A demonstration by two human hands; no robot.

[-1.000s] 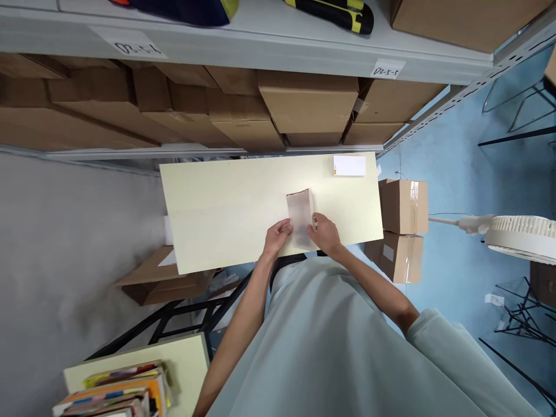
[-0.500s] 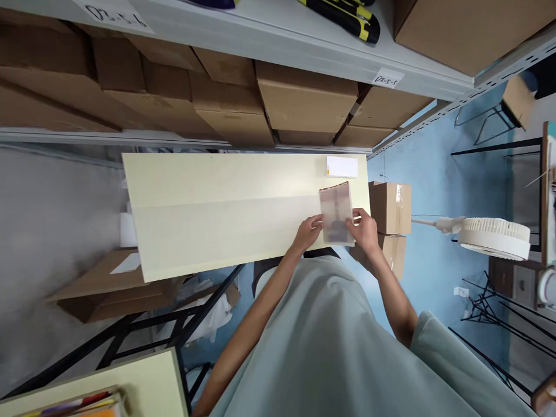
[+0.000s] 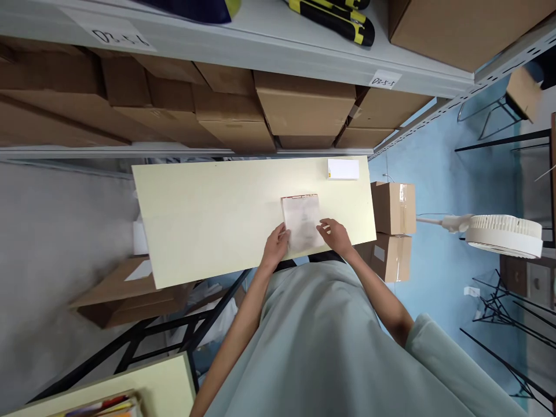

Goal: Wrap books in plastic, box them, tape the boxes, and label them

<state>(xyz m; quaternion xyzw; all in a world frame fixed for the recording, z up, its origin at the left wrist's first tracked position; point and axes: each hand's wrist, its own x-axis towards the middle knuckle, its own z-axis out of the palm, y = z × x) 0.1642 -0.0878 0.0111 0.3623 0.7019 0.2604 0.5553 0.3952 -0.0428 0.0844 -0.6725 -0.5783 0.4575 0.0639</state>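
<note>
A flat, translucent plastic bag with a thin reddish strip along its far edge is at the near side of the pale yellow tabletop. My left hand is closed on its lower left edge, thumb on top. At the bag's right edge is my right hand, its fingers bent and slightly apart, the tips beside or just touching the edge. Farther back on the right of the tabletop lies a small white box.
Cardboard boxes fill the grey shelf beyond the table. Black-and-yellow handled tools lie on the upper shelf. Taped cartons and a white fan stand to the right. An open carton sits at lower left.
The plastic bag has moved left along the tabletop and straightened, its far edge now lower. Both hands have moved left with it. My right thumb has come off the bag's face to its edge.
</note>
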